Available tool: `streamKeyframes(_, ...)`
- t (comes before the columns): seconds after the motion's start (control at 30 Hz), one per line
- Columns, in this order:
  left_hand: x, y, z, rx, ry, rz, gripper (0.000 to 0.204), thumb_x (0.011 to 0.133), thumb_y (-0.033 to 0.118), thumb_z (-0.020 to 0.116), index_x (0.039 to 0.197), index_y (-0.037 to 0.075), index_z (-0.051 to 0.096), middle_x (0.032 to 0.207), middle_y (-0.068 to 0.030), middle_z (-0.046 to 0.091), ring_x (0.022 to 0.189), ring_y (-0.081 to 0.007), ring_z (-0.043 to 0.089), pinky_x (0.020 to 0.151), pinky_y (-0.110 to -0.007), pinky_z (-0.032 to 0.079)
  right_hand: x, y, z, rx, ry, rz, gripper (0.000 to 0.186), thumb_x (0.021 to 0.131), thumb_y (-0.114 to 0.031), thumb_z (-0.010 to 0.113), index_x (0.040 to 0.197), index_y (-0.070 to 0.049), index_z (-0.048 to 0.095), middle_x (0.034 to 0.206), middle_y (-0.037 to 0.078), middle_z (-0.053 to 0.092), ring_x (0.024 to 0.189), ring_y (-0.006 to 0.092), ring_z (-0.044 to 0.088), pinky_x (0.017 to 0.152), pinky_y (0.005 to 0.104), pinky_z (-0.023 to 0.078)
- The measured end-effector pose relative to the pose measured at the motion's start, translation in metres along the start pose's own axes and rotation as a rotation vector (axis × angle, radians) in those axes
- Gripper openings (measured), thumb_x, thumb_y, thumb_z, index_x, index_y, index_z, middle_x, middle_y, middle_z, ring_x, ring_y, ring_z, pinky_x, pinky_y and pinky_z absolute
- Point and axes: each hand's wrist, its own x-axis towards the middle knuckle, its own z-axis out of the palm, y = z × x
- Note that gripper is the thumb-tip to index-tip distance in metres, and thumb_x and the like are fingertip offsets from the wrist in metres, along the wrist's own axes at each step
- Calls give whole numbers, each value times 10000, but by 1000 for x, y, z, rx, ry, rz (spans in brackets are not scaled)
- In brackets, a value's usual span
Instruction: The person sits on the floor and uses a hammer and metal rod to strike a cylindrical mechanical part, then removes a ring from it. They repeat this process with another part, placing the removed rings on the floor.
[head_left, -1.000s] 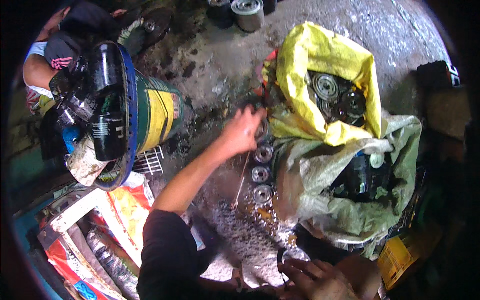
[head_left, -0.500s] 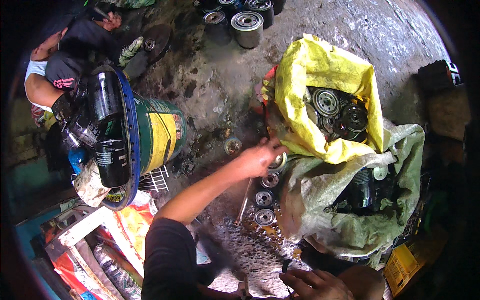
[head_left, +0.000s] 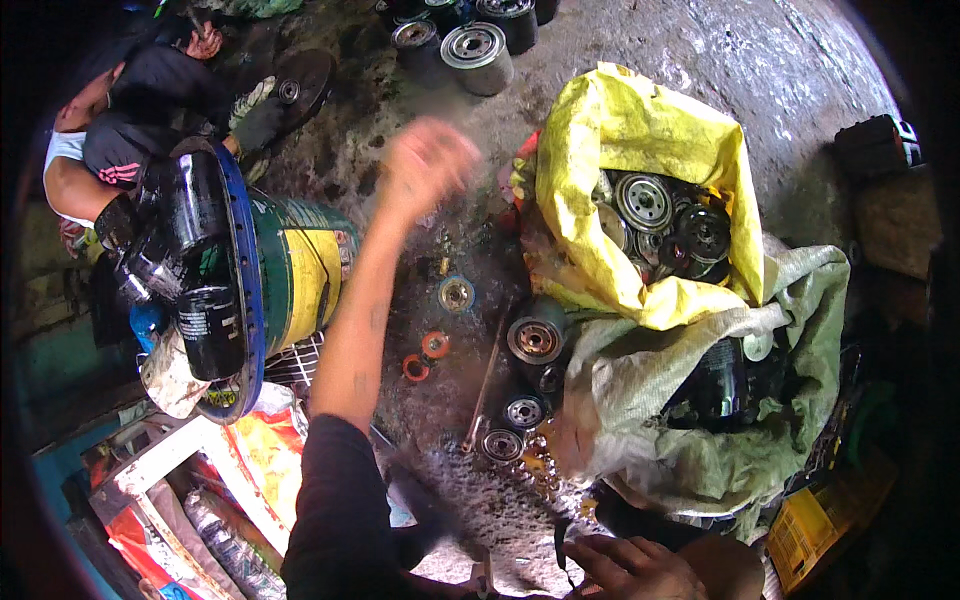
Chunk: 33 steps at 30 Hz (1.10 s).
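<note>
The left hand (head_left: 428,168) is hovering, blurred, near filters (head_left: 477,60) standing on the floor (head_left: 680,45); the right hand (head_left: 637,570) is showing lower down; I cannot tell either's openness or hold. Wrapping a palm round slick-looking sides should be beating fingertip pinching.

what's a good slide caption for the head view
Left hand, blurred, above a stained floor between a bucket and a yellow sack of filters.
</note>
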Motion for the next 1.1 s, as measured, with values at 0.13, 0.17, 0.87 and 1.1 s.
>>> streamKeyframes(0.13,130,-52,-60,17,584,7,697,703,241,856,1264,52,489,1255,-138,584,1054,-188,603,786,-315,529,8,-3,-13,40,-34,44,591,869,-312,628,1411,-119,488,1364,174,538,1220,386,524,1023,449,447)
streamKeyframes(0.17,154,-73,-77,138,633,-27,819,669,259,880,1325,41,440,1320,-162,539,1127,-219,574,864,-345,514,9,-4,-20,43,-60,64,590,872,-314,622,1413,-122,487,1363,174,538,1223,385,522,1027,442,447)
streamKeyframes(0.87,226,-113,-28,48,901,19,1057,547,393,937,1385,62,383,1271,-157,586,1157,-281,574,1010,-393,438,6,44,-7,79,86,167,555,916,-306,578,1417,-87,483,1450,156,471,1324,335,457,1099,389,386)
streamKeyframes(1.1,147,-115,-28,82,797,159,947,605,369,922,1340,11,444,1233,-145,591,1117,-253,577,982,-353,451,7,21,-28,132,79,314,564,858,-274,625,1379,-83,523,1337,199,538,1220,406,521,1024,436,431)
